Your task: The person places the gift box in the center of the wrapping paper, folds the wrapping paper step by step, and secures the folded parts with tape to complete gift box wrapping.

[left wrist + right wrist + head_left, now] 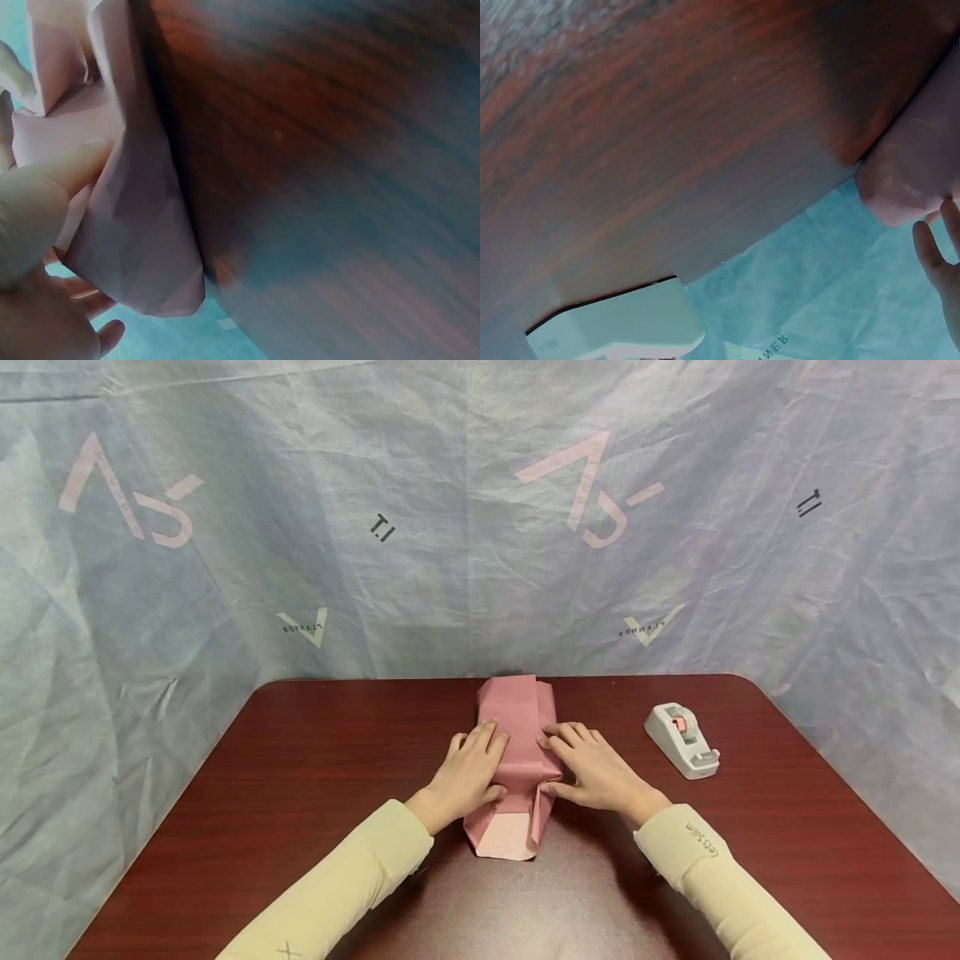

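A pink paper package point(517, 702) lies lengthwise on the table, its paper folded over with a seam down the right side. Its near end stands unfolded, showing a pale inner flap point(506, 837) and creased side folds. My left hand point(467, 770) rests on the left side of the package, fingers spread over the top. In the left wrist view, the left thumb point(56, 180) presses into the paper beside a crease. Along the right edge, my right hand point(597, 768) touches the seam with its fingertips, its thumb at the raised side fold.
A white tape dispenser point(681, 739) stands to the right on the dark red wooden table point(315, 752). Behind the table's far edge hangs a grey-blue printed cloth point(420, 577), which also runs down both sides.
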Available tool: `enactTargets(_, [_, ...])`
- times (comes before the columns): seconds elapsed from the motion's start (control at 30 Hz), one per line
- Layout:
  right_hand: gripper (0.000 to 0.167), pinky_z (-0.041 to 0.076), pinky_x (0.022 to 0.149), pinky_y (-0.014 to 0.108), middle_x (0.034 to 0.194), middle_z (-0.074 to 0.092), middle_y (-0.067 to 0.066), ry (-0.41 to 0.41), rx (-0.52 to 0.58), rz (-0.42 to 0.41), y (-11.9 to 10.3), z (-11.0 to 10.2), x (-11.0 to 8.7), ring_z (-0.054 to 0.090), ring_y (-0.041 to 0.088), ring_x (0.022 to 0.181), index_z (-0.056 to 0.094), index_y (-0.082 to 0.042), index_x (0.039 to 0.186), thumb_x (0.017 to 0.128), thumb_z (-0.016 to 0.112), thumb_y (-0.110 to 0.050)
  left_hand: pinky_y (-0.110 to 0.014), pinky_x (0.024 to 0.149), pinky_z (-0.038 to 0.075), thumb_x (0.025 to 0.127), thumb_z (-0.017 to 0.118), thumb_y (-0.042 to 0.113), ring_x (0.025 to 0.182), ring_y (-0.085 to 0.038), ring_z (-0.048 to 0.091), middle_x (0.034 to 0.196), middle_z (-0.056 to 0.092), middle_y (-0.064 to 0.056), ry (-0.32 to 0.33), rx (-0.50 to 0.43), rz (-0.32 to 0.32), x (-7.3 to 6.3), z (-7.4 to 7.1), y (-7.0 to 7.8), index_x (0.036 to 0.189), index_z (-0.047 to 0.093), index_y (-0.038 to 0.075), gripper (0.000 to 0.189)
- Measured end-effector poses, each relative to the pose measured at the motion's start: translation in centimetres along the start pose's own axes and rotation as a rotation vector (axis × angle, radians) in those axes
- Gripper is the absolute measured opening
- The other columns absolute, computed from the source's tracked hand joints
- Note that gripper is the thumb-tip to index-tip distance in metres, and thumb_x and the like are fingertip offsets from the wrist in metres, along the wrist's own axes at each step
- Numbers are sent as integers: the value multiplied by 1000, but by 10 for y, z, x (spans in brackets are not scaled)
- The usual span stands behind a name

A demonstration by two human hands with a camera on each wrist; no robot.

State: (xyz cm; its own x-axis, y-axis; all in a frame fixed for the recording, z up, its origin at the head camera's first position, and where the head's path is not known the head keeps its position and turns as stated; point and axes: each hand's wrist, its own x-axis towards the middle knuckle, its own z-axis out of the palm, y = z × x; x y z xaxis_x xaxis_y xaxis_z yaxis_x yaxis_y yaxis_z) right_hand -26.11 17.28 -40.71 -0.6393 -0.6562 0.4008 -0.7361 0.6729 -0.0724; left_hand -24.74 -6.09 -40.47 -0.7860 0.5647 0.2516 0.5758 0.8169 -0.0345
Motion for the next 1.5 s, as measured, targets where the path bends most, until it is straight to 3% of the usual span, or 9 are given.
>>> enactTargets(0.17, [64,38,86,47,125,49,10,6,-3,-2,0,1,0,43,27,114,54,-9,123,73,70,-46,-45,96,33,78,69,40,130,-27,34,137,37,-15,-1,-63,24,-1,-2,-1,128,39,10,65])
enactTargets(0.4, [62,37,88,46,125,48,10,5,12,0,2,4,0,42,26,114,54,-11,122,74,68,-48,-38,92,38,84,63,34,120,-22,41,125,45,-7,126,-56,88,-3,-5,7,104,48,14,32])
enactTargets(0.53, [61,37,89,46,125,48,10,9,29,12,1,4,0,41,27,115,55,-11,122,74,68,-47,-35,90,39,86,60,33,114,-20,46,120,49,-5,169,-43,109,-6,-7,14,97,51,15,22])
enactTargets(0.67, [60,37,90,47,126,47,10,10,31,25,1,6,0,41,26,116,55,-12,121,74,68,-47,-35,91,39,86,59,33,113,-18,47,119,49,-4,158,-6,85,-7,-6,18,105,50,14,28])
enactTargets(0.77, [59,37,91,47,126,47,10,9,35,33,2,6,0,41,26,116,55,-13,120,74,68,-47,-37,95,38,85,61,34,118,-19,45,125,48,-6,134,5,43,-6,-4,16,118,47,11,43])
enactTargets(1.0, [71,38,89,48,126,49,11,11,52,36,3,5,2,43,27,115,56,-12,120,66,73,-54,-48,105,28,84,62,37,136,-34,26,145,31,-16,21,-78,-55,-6,6,4,137,35,9,66])
enactTargets(1.13, [76,38,87,47,126,49,10,8,4,40,1,6,3,43,27,114,55,-12,120,61,73,-58,-48,106,28,86,59,36,137,-36,23,147,26,-18,11,-94,-38,-8,11,2,140,32,7,67])
enactTargets(1.33, [66,39,85,46,122,50,9,29,-92,29,-1,10,4,44,27,111,56,-13,114,68,69,-57,-45,106,30,88,58,33,136,-38,23,147,25,-22,24,-68,-10,-8,12,3,141,30,4,66])
enactTargets(1.5, [61,40,83,45,117,51,8,54,-112,22,-3,13,5,44,28,108,56,-13,111,66,71,-53,-44,106,31,90,55,33,137,-38,21,148,23,-22,10,-67,-8,-9,11,4,142,28,4,66])
